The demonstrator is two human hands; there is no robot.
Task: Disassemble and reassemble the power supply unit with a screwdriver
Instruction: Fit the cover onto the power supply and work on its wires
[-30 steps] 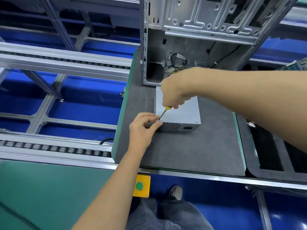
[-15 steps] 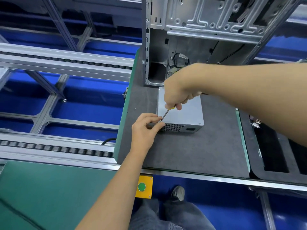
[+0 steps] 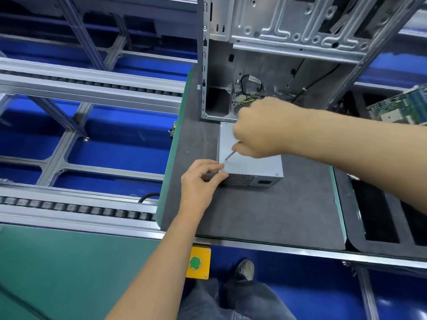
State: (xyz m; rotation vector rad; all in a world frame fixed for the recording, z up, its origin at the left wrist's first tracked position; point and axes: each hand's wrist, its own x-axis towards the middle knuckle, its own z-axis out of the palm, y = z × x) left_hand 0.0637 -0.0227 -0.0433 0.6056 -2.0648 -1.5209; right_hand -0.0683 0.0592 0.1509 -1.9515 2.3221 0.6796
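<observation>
A grey metal power supply unit [image 3: 256, 166] lies flat on the dark mat [image 3: 265, 215], its vented face toward me. My right hand [image 3: 261, 130] grips a screwdriver [image 3: 230, 155]; only the thin shaft shows below the fist, its tip slanting down to the unit's top near the front left corner. My left hand [image 3: 199, 181] sits at that same corner, thumb and fingers pinching something small and silvery at the edge. Whether it is a screw I cannot tell.
An open metal computer case [image 3: 277, 54] with loose cables stands just behind the unit. A black foam tray [image 3: 379, 218] lies to the right, a circuit board [image 3: 402, 107] at far right. Conveyor rails [image 3: 87, 82] run on the left. A yellow box with a green button [image 3: 198, 262] hangs below the table edge.
My right hand has lifted the screwdriver tip slightly up and away from my left fingers; the yellow handle part is now hidden in the fist. My left hand stays at the corner.
</observation>
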